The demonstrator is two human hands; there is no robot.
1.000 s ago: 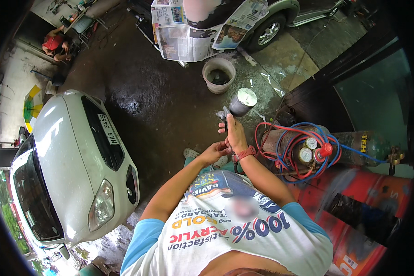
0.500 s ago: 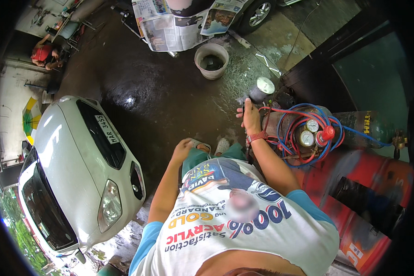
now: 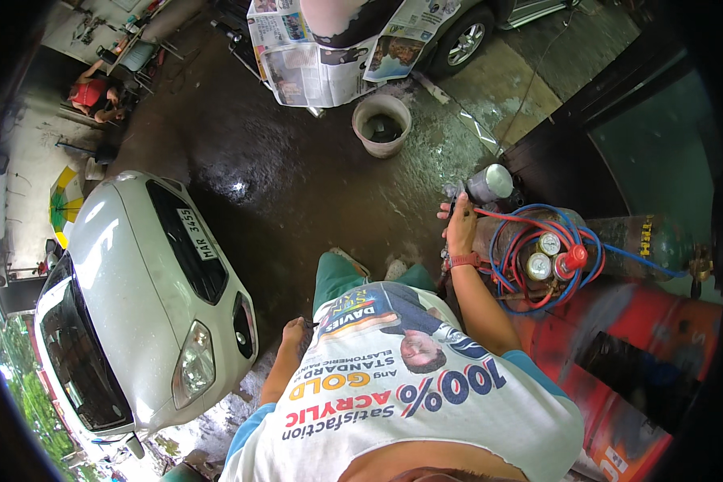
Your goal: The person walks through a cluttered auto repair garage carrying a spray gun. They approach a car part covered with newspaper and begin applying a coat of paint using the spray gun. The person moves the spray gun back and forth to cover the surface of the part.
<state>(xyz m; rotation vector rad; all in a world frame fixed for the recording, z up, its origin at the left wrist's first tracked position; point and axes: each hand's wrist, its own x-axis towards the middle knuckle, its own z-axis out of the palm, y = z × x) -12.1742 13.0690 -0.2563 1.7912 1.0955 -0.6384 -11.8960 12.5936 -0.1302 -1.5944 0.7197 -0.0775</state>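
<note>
My right hand (image 3: 460, 229), with a red strap on its wrist, reaches forward and is wrapped round the dark handle of a spray gun. The gun's silver-grey cup (image 3: 490, 184) tilts to the right just beyond my fingers. Red and blue hoses (image 3: 506, 215) lie coiled right beside that forearm, round two pressure gauges (image 3: 539, 266). My left hand (image 3: 295, 330) hangs low by my left hip, its fingers curled in with nothing seen in them. The white car's front (image 3: 231, 309) is the thing closest to it.
A pale bucket (image 3: 383, 150) stands on the wet dark floor ahead, below a vehicle part covered in newspaper (image 3: 297, 72). Gas cylinders (image 3: 659, 238) and red-orange drums (image 3: 530, 329) crowd my right. Far left, a person in red (image 3: 88, 92) bends near a chair; an umbrella (image 3: 66, 197) leans by the wall.
My left hand has dropped back from in front of my thighs to beside my hip. My right hand keeps holding the spray gun; the whole view has shifted slightly.
</note>
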